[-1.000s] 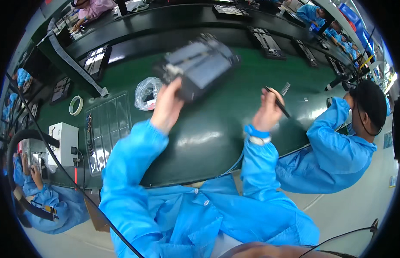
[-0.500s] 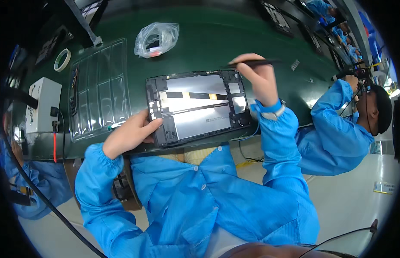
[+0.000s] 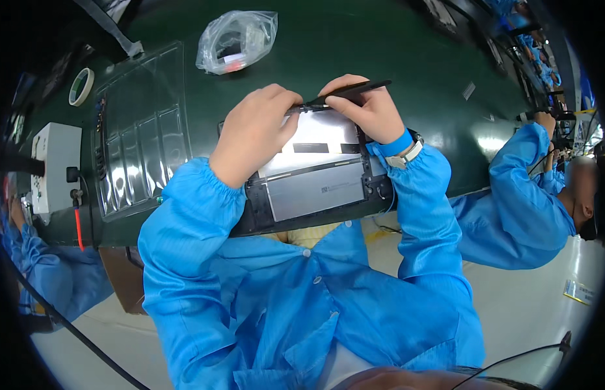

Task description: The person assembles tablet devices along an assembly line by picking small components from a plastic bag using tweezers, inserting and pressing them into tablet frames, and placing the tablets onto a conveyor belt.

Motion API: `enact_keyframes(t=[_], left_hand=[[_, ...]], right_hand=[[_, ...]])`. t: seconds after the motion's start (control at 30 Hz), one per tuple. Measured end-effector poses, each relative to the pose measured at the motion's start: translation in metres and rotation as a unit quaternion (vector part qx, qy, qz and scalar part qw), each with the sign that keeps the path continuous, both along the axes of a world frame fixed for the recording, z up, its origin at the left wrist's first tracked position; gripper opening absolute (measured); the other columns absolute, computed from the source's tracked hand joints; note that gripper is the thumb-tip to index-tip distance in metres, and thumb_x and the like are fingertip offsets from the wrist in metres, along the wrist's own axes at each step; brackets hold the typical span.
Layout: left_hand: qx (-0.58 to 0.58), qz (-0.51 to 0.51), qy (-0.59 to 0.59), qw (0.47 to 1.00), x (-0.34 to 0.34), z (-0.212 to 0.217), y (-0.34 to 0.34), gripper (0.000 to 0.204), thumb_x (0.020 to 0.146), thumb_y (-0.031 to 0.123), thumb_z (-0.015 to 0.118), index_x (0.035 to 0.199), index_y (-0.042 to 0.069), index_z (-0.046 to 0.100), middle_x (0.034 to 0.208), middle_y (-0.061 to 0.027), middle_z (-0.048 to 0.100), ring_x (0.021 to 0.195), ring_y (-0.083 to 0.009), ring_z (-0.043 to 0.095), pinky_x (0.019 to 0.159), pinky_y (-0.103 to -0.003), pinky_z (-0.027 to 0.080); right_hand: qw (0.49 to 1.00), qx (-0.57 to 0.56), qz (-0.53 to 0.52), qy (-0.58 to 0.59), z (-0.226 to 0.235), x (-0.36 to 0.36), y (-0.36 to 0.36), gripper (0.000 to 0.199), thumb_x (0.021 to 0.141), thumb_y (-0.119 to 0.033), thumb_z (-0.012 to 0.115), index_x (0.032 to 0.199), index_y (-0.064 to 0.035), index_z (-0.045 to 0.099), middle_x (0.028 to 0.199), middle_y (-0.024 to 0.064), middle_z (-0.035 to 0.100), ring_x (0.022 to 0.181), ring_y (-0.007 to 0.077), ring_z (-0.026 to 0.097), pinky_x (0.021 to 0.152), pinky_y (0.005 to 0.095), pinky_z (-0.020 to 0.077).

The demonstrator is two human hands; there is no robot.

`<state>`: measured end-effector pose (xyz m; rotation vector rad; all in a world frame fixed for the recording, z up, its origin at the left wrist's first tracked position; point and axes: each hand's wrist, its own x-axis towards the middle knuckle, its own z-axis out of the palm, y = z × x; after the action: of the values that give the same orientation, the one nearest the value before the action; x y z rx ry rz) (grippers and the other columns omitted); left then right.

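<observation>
An opened tablet lies on the green bench in front of me, its silver inner plates and black frame showing. My right hand grips slim black tweezers, whose tip points left at the tablet's far edge. Over the tablet's far left part, my left hand has its thumb and fingers closed together at that same edge, close to the tip. What the left fingers pinch, if anything, is too small to make out. The tablet's far left corner is hidden under that hand.
A clear plastic bag lies beyond the tablet. To the left are a clear moulded tray, a tape roll and a white box with cables. A co-worker in a blue smock sits at right.
My left hand has left the tablet's near left side and reached its far edge, fingers now closed. The right hand has moved slightly left, bringing the tweezers' tip beside the left fingers.
</observation>
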<state>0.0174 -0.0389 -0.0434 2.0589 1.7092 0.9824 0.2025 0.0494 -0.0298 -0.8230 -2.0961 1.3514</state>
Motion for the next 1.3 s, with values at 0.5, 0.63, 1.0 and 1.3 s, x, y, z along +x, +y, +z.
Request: enact_keyframes(t=[0.5,0.63,1.0,1.3], left_hand=[[0.075,-0.013,0.086,0.993,0.0003,-0.0057,0.0004,0.026,0.074,0.004,0.06,0.099,0.009,0.063,0.086,-0.0057,0.057,0.077,-0.023,0.056,0.068,-0.033,0.047],[0.086,-0.015,0.144,0.986,0.0013,-0.0052,-0.0001,0.027,0.073,0.004,0.061,0.099,0.01,0.064,0.087,-0.0047,0.056,0.076,-0.0209,0.055,0.067,-0.032,0.047],[0.083,-0.004,0.1,0.992,0.003,-0.0059,-0.0012,0.042,0.074,0.004,0.059,0.115,0.003,0.052,0.085,-0.0096,0.055,0.075,-0.0236,0.054,0.067,-0.033,0.046],[0.086,-0.008,0.095,0.992,0.0006,-0.0048,0.002,0.042,0.073,0.003,0.059,0.115,0.002,0.052,0.085,-0.0102,0.055,0.075,-0.0249,0.054,0.068,-0.034,0.045]], right_hand=[[0.995,0.088,0.018,-0.038,0.0012,-0.0025,0.0001,0.015,0.078,-0.006,0.061,0.092,0.0,0.063,0.085,0.0065,0.06,0.075,0.0133,0.055,0.067,0.0247,0.0443],[0.998,0.056,-0.001,-0.038,-0.0026,0.0008,0.0017,0.016,0.079,-0.006,0.061,0.094,0.0003,0.062,0.087,0.0065,0.06,0.078,0.0128,0.057,0.069,0.024,0.0457],[0.997,0.073,-0.009,-0.032,-0.0065,0.0038,0.0015,0.018,0.076,-0.012,0.061,0.091,-0.0026,0.065,0.085,0.0088,0.064,0.076,0.0169,0.062,0.067,0.0255,0.05],[0.998,0.06,-0.007,-0.024,-0.0049,0.0032,0.005,0.018,0.077,-0.01,0.061,0.092,-0.002,0.064,0.086,0.0084,0.063,0.078,0.0155,0.061,0.069,0.0253,0.049]])
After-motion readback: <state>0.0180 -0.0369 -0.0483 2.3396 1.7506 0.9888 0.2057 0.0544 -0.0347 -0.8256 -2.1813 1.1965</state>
